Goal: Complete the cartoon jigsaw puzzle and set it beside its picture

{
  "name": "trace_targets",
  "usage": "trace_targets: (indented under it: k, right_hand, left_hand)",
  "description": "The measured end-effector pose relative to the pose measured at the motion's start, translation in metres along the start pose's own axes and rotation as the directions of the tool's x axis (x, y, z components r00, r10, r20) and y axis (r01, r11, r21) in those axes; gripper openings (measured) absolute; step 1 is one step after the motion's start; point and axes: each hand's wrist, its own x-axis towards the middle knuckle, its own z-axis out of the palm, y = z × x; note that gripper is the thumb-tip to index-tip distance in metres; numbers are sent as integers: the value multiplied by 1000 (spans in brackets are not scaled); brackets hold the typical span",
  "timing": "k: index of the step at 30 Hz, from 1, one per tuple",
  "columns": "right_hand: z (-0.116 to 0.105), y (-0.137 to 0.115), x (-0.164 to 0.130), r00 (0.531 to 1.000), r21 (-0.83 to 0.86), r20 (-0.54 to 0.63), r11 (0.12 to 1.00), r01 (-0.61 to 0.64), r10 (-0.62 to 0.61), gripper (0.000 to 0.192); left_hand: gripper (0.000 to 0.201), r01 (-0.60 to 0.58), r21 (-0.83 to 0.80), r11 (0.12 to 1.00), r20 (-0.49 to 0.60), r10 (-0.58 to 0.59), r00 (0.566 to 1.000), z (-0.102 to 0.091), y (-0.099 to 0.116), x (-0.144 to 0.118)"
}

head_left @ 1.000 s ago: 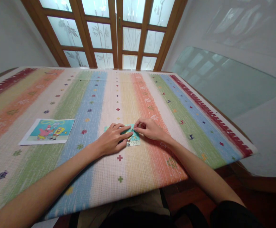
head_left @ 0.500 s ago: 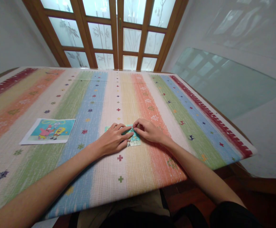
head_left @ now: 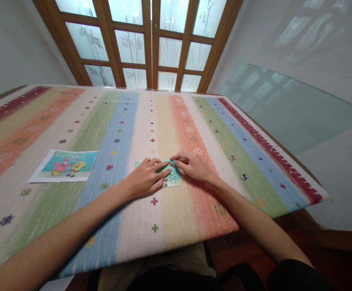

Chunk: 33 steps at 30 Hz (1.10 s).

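Note:
A small jigsaw puzzle [head_left: 173, 180] in turquoise and pale tones lies on the cloth in front of me, its pieces joined. My left hand [head_left: 147, 176] rests flat across its left and middle part, fingers stretched out and slightly apart, covering much of the picture. At the upper right corner my right hand [head_left: 190, 165] has thumb and index finger pinched together. Between those fingertips a small puzzle piece [head_left: 171, 163] partly shows, touching the puzzle's edge; the rest of it is hidden.
To the left lies a printed cartoon picture [head_left: 68, 165] on white paper. A striped tablecloth [head_left: 139, 218] covers the table, whose near edge is close to my body. Beyond the far edge stand wooden doors [head_left: 148, 52] with frosted panes. A white wall [head_left: 339, 169] is on the right.
My right fingertips have shifted slightly at the puzzle's upper right corner, and more of the small piece shows there. My left hand keeps its place on the puzzle. The whole view has moved slightly.

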Motion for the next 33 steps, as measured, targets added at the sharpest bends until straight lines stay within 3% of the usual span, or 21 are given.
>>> trace_targets:
  k: [3, 7, 15, 18, 22, 33]
  right_hand:
    - [-1, 2, -1, 996, 58, 14, 994, -92, 91, 16]
    - [-4, 4, -3, 993, 33, 8, 993, -117, 117, 16]
    - [-14, 1, -2, 999, -142, 24, 989, 30, -27, 11]
    - [-17, 1, -2, 997, -176, 67, 983, 46, -35, 17]
    - [-17, 3, -3, 996, -198, 80, 978, 65, -50, 11]
    - [-17, 0, -4, 992, -199, 96, 975, 103, -85, 13]
  left_hand:
    - [37, 7, -22, 1000, -3, -7, 1000, 1, 0, -1]
    - [38, 35, -78, 996, -19, -37, 999, 4, -2, -3]
    - [36, 82, -198, 977, -46, -93, 995, 6, -5, -2]
    - [35, 87, -214, 973, -54, -101, 993, 5, -5, -2]
    - [34, 83, -222, 971, -78, -103, 992, 5, -5, -2]
    - [19, -4, -246, 969, -270, -65, 961, 4, -4, -1]
